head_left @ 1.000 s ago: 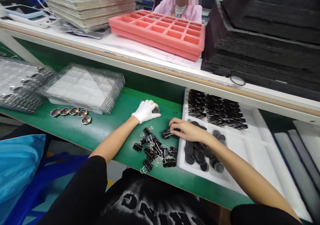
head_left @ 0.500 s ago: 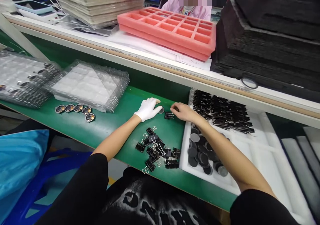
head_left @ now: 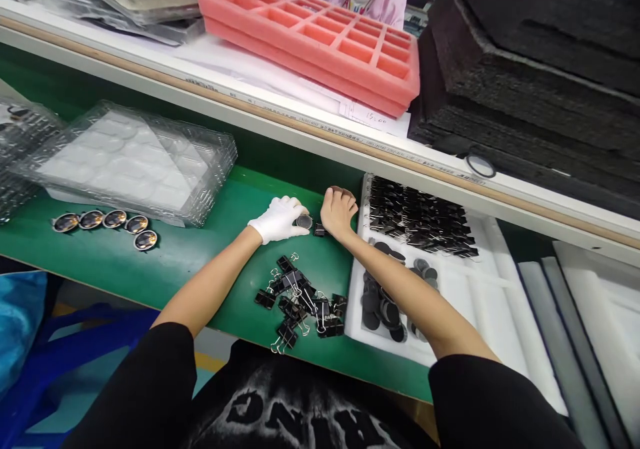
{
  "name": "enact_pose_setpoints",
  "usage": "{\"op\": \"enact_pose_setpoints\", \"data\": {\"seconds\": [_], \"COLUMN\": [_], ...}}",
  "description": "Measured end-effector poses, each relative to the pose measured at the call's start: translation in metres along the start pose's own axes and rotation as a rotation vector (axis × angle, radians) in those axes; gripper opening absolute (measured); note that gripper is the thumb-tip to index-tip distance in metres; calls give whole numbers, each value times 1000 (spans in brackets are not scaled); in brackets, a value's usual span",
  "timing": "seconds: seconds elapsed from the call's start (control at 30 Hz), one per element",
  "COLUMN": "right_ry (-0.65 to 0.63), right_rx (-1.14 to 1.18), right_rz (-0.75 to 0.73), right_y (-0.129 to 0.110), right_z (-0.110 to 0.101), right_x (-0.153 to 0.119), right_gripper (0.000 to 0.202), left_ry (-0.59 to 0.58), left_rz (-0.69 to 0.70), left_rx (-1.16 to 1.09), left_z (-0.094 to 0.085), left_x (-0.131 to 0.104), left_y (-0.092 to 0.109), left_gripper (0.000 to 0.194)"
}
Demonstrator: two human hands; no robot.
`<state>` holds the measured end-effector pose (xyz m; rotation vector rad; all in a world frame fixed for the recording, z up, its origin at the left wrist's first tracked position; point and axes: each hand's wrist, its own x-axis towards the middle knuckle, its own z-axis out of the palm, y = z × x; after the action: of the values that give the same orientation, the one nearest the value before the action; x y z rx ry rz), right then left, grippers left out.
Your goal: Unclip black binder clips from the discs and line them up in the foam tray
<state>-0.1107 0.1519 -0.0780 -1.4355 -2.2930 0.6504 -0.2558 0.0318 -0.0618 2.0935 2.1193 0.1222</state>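
The gloved left hand (head_left: 279, 220) pinches a grey disc (head_left: 304, 222) between thumb and finger. The bare right hand (head_left: 339, 213) has moved over the single binder clip (head_left: 319, 232), bringing the hands close together; its grip is hidden. Rightward, a white foam tray (head_left: 473, 289) holds packed clips (head_left: 420, 216) and loose discs (head_left: 387, 309).

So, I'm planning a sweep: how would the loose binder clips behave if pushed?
The loose binder clips might drag in clumps, since their wire handles cross. They probably won't roll: their bodies look angular. Some could fall off the green tabletop, whose front edge is close.
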Motion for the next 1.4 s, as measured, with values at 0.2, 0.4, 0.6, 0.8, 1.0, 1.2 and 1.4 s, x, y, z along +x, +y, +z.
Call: {"op": "enact_pose_setpoints", "data": {"seconds": [0.2, 0.4, 0.6, 0.8, 1.0, 1.2, 1.4], "right_ry": [34, 68, 74, 126, -468, -665, -368], "right_rx": [-17, 9, 53, 108, 74, 38, -100], "right_rz": [93, 108, 94, -106, -556, -458, -207], "right_y": [6, 8, 4, -9, -25, -30, 4], "right_z": [3, 7, 5, -32, -70, -56, -73], "right_x": [-2, -1, -1, -15, -72, -83, -50], "right_gripper": [58, 55, 53, 44, 18, 26, 29], "left_ry": [-56, -75, -15, 134, 222, 112, 318], "left_rz": [38, 39, 67, -159, -87, 56, -162], "left_rx": [12, 5, 10, 77, 22, 133, 168], "left_z": [0, 0, 1, 2, -1, -5, -5], "left_x": [3, 8, 7, -2, -15, -13, -10], "left_y": [4, 15, 15, 33, 22, 15, 14], "left_gripper": [54, 52, 50, 54, 52, 49, 58]}}
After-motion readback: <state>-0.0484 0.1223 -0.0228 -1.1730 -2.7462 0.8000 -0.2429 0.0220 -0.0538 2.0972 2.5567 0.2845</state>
